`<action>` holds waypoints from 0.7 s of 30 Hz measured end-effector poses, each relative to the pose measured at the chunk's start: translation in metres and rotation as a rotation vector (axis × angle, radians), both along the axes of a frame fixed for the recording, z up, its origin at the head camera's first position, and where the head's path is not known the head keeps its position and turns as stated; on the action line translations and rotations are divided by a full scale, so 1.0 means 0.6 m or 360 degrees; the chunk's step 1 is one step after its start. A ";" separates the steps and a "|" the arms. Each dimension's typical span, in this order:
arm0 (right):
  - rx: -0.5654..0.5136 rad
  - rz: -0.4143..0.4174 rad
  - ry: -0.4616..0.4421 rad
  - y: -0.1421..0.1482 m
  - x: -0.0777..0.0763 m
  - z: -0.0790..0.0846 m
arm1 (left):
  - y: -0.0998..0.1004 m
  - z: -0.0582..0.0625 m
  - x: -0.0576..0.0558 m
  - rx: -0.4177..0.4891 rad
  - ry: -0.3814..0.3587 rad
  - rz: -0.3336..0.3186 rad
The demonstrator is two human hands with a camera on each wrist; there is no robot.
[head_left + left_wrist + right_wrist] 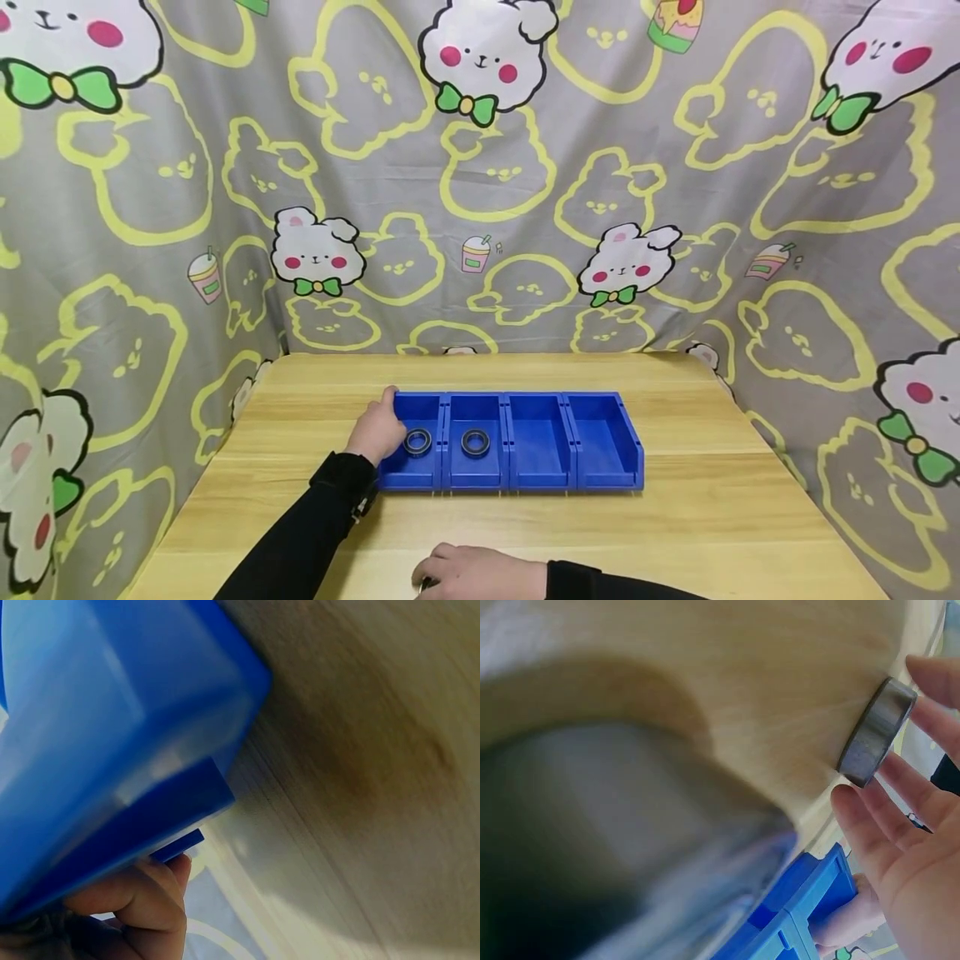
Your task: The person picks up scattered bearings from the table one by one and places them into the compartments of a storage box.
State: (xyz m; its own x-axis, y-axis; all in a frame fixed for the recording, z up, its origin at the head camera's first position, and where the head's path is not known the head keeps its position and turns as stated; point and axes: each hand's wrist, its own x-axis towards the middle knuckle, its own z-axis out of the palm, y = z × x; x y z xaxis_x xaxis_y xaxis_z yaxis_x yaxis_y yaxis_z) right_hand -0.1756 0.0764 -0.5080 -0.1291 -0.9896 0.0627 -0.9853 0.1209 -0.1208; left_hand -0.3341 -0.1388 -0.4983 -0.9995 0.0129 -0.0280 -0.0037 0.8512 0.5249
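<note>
Four blue storage bins stand in a joined row on the table. My left hand [377,429] grips the outer side wall of the leftmost bin [411,481]; in the left wrist view its curled fingers [154,900] lie against the blue edge. One ring bearing [417,442] lies in that leftmost bin, and another bearing [476,443] in the second. Near the front, my right hand [480,575] is low over the table, with thumb and fingers round a third bearing [877,731] whose steel side faces the camera. The hand mostly hides this bearing in the head view.
The third bin [542,450] and the rightmost bin [609,450] continue the row. A patterned curtain [510,183] borders the wooden table [720,517] behind and at both sides. A large blurred dark shape [615,825] fills the right wrist view's foreground.
</note>
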 end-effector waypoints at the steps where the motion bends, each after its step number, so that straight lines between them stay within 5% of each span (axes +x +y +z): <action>1: 0.0005 0.0001 -0.0012 0.000 0.000 0.000 | 0.000 -0.001 0.000 -0.0003 0.0000 0.0002; 21: 0.0108 -0.0060 -0.0175 -0.005 0.004 0.019 | -0.001 0.000 0.002 0.0025 -0.0031 0.0002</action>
State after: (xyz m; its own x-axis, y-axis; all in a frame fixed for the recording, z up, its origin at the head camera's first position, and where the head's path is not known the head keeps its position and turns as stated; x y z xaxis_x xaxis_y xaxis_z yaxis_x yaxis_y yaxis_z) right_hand -0.1730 0.0732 -0.4967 -0.1685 -0.9855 -0.0208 -0.9612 0.1690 -0.2179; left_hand -0.3330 -0.1392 -0.4982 -0.9988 0.0123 -0.0474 -0.0152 0.8427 0.5381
